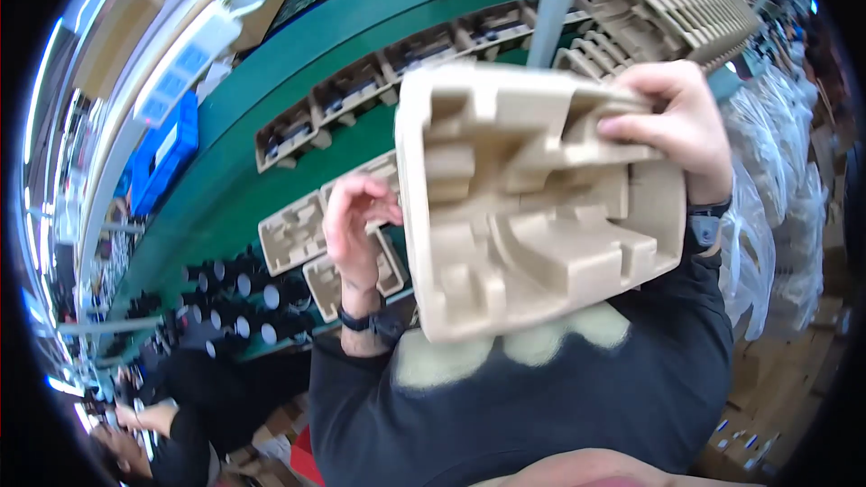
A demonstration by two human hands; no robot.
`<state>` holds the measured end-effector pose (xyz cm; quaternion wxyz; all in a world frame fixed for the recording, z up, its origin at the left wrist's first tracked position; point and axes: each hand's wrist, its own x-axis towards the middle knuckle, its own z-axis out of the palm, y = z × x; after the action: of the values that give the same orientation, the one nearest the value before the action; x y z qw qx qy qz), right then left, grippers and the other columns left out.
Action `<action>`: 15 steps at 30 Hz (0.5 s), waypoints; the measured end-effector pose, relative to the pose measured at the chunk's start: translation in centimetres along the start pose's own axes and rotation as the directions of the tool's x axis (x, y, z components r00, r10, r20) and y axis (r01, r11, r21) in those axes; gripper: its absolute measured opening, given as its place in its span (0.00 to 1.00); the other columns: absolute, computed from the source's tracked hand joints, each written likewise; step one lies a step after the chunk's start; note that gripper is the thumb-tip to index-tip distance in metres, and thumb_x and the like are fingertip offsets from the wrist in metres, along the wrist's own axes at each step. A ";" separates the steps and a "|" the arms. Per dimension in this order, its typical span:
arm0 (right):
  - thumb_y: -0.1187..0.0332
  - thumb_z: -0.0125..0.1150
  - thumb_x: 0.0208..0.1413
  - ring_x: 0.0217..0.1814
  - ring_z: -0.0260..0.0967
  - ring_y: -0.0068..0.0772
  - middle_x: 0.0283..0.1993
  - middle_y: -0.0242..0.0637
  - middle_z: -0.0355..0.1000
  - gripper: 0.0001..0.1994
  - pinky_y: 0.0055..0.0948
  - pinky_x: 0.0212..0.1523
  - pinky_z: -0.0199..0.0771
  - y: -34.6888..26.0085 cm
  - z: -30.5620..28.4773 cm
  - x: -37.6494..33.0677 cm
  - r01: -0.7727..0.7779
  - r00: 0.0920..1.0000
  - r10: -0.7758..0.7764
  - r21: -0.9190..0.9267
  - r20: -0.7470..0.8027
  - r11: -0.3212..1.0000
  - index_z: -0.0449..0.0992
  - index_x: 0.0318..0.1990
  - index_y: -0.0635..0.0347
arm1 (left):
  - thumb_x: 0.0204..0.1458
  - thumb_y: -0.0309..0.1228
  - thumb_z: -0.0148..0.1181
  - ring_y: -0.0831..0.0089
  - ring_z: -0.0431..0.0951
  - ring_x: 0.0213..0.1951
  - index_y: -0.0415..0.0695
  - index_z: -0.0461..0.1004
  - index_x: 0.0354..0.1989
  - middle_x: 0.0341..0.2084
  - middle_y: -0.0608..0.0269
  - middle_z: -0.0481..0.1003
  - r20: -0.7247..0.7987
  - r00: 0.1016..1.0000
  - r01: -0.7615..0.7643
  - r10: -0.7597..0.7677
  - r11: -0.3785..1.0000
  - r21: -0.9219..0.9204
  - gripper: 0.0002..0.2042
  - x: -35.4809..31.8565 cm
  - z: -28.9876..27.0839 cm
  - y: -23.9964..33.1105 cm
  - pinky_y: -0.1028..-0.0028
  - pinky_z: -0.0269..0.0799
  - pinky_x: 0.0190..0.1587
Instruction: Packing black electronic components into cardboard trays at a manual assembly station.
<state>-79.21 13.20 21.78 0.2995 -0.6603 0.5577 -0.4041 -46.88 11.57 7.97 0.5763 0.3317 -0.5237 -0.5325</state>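
A tan moulded pulp tray [568, 261] is held up in front of my chest, its shaped hollows facing up toward me. My right hand [672, 122] grips its upper right corner, with the thumb inside the rim and the other fingers partly hidden. Beside the tray's left edge, my left hand [356, 221] has its fingers bent and apart; it holds nothing. Below that hand, more pulp trays [293, 239] lie on the green bench. The held tray is slightly blurred, and I cannot tell whether others are nested under it.
Along the green bench [225, 131] runs a row of pulp trays [356, 90] with dark parts in them. Stacked trays [686, 13] stand far right. A grey post [555, 4] rises behind. Several black cylindrical parts [244, 284] stand left. Another person [171, 433] works lower left. Plastic bags [767, 171] hang right.
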 end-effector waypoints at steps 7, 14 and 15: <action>0.71 0.71 0.39 0.28 0.68 0.18 0.24 0.31 0.74 0.12 0.19 0.31 0.68 11.3 10.5 0.9 -0.152 0.906 0.142 -0.007 0.398 0.988 0.78 0.32 0.67 | 0.57 0.45 0.50 0.79 0.69 0.23 0.38 0.69 0.30 0.16 0.66 0.69 -0.172 0.957 0.289 -0.233 0.800 0.526 0.19 -1.2 -2.2 -3.6 0.78 0.67 0.27; 0.69 0.70 0.40 0.39 0.71 0.28 0.35 0.33 0.74 0.20 0.24 0.41 0.70 13.8 16.2 -2.6 0.150 0.980 -0.118 -0.207 0.160 0.967 0.76 0.45 0.61 | 0.52 0.37 0.61 0.81 0.66 0.18 0.38 0.68 0.30 0.17 0.63 0.69 -0.308 0.881 0.473 -0.359 0.647 0.598 0.14 -6.8 -2.0 -6.3 0.79 0.64 0.22; 0.69 0.69 0.41 0.41 0.70 0.29 0.39 0.35 0.73 0.21 0.25 0.44 0.70 13.8 16.3 -3.2 0.130 0.992 -0.124 -0.297 0.039 0.946 0.75 0.47 0.60 | 0.50 0.35 0.63 0.82 0.65 0.18 0.38 0.68 0.30 0.17 0.62 0.69 -0.315 0.911 0.410 -0.266 0.657 0.632 0.14 -7.1 -1.8 -6.3 0.79 0.63 0.21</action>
<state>-72.03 12.74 1.41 0.1751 -0.7363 0.5659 -0.3271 -45.96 16.77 -0.15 0.3507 0.6631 -0.5523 -0.3636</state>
